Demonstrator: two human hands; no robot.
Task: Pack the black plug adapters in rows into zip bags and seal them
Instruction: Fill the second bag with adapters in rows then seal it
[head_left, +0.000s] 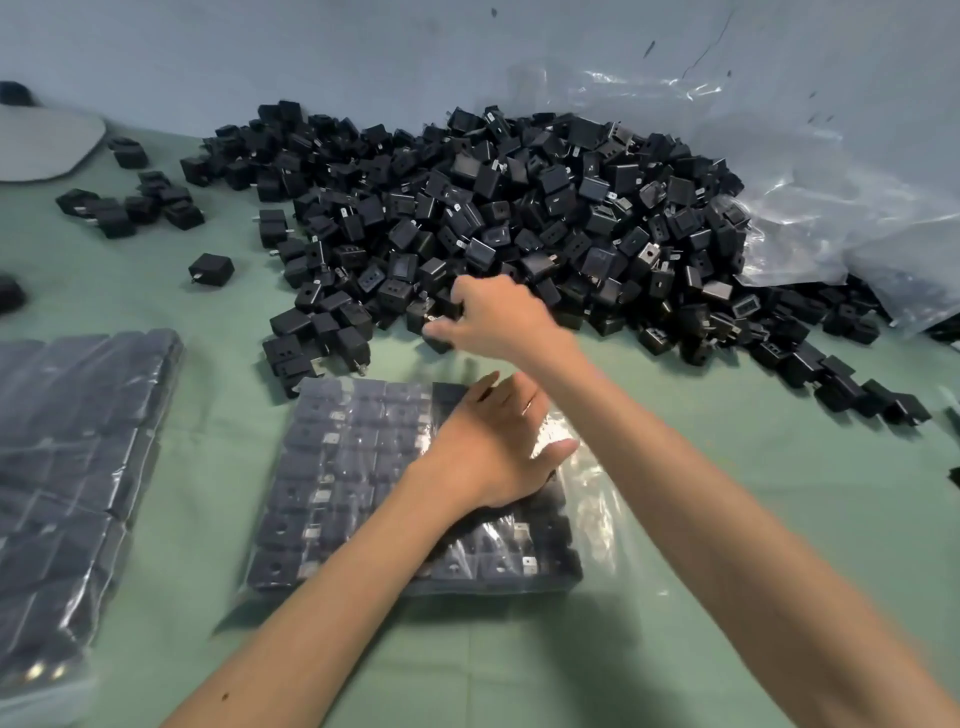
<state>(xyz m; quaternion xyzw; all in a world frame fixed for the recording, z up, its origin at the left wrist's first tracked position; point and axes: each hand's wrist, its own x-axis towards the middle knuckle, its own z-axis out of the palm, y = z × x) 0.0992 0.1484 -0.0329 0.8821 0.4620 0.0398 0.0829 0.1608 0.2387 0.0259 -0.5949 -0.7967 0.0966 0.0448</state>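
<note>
A big heap of loose black plug adapters (519, 208) covers the far middle of the green table. In front of me lies a clear zip bag (363, 483) holding adapters in neat rows. My left hand (493, 447) rests flat on the bag's right part, fingers straight, over its open side. My right hand (493, 317) reaches to the near edge of the heap and its curled fingers grip a black adapter (439, 340) there.
A filled bag of adapters (67, 467) lies at the left edge. Small clusters of loose adapters (130, 205) sit at the far left, beside a grey flat object (41, 145). Crumpled clear plastic (831, 197) lies at the far right against the wall.
</note>
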